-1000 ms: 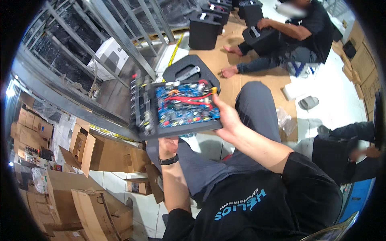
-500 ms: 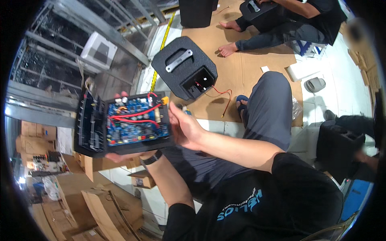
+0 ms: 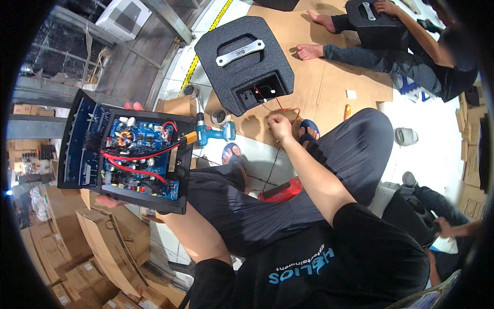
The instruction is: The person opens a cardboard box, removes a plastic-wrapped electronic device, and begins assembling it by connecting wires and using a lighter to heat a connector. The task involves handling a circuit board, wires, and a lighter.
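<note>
My left hand is closed around an amplifier module, a black panel carrying a blue circuit board, raised at the left. Its thumb and fingers show at opposite edges; the rest is behind the panel. Red and black leads with a yellow connector lie across the board. A black speaker cabinet with a silver-edged handle stands ahead, its rectangular opening showing. From that opening a thin red wire runs out to my right hand. That hand's fingers are curled shut; what they hold, if anything, is hidden.
A blue cordless drill stands beside the cabinet near a round container. A red object lies by my legs. An orange-handled tool rests on the cardboard sheet. Co-workers sit at upper right and lower right.
My right hand has left the module's edge and moved right to the red wire. The module has shifted left in my left hand. The view has moved, bringing the drill into sight.
</note>
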`<state>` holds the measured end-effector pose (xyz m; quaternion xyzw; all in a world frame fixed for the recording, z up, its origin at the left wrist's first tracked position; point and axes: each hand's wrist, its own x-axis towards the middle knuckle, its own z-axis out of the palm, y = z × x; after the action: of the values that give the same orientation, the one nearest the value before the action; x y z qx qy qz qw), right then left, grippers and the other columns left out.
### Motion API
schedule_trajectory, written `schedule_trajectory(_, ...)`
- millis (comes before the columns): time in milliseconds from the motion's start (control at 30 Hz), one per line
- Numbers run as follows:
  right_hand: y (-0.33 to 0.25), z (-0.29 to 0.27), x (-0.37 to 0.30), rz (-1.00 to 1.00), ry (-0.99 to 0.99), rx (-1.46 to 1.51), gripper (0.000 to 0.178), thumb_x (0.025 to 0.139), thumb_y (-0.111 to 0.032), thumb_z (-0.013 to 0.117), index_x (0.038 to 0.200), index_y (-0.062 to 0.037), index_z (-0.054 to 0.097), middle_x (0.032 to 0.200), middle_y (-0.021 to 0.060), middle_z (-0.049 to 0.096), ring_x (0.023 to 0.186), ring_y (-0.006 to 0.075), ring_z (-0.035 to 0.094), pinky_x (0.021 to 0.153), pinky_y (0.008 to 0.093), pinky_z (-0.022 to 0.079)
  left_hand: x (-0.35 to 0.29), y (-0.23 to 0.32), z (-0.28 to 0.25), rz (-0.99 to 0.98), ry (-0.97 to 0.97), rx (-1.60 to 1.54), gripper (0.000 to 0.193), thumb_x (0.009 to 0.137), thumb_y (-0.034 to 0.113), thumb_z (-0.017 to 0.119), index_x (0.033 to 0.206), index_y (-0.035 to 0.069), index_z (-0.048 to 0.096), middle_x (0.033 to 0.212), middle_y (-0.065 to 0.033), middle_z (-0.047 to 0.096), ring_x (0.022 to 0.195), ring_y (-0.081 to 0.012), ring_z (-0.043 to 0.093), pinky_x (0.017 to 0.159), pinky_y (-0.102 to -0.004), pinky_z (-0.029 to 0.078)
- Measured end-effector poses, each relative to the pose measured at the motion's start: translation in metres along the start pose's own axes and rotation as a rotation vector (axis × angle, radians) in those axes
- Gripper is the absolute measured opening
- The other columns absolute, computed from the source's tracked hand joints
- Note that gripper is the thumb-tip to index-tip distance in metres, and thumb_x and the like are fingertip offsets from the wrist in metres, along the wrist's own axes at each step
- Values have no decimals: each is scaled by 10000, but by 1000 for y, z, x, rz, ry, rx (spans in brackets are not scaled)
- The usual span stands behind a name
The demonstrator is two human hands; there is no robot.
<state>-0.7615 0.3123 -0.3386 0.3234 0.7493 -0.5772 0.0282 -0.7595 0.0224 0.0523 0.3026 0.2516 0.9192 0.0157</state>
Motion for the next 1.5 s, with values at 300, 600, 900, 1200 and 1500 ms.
schedule_trajectory(300,-86,-2,12,-83,-84,349,708,928,-167,784,1478,33,385,1055,90,723,771,169,718,615,261,574,0,-9,-3,100,334,93,1422,664,963,614,1641,25,180,1610,-363,236,1487,-525,293,1121,-713,404)
schedule_trajectory(600,-126,-12,-6,-340,-79,501,434,1055,-243,648,1442,-63,570,1046,85,741,723,117,703,624,246,572,6,-15,-19,94,304,12,1402,675,959,608,1632,17,205,1582,-366,286,1456,-527,341,1106,-695,430)
schedule_trajectory(900,-143,-64,-11,-297,-427,-56,282,1026,-227,651,1118,22,744,962,114,783,742,150,730,704,315,579,10,-24,-33,74,276,-59,1381,687,956,603,1622,9,230,1553,-369,336,1425,-529,389,1091,-677,457)
schedule_trajectory(1200,-153,-97,-32,74,-736,209,399,1085,-236,543,1428,-38,594,1242,97,735,899,167,741,788,278,589,13,-48,-44,-25,226,-3,1237,786,860,629,1592,-14,289,1459,-376,455,1315,-521,516,1056,-597,520)
schedule_trajectory(1500,-191,-93,-21,-482,-605,66,277,1058,-128,580,1267,19,686,1052,101,771,832,118,713,769,273,581,-7,-81,-41,-229,289,15,1278,764,849,662,1607,-20,254,1516,-370,402,1375,-509,473,1083,-640,488)
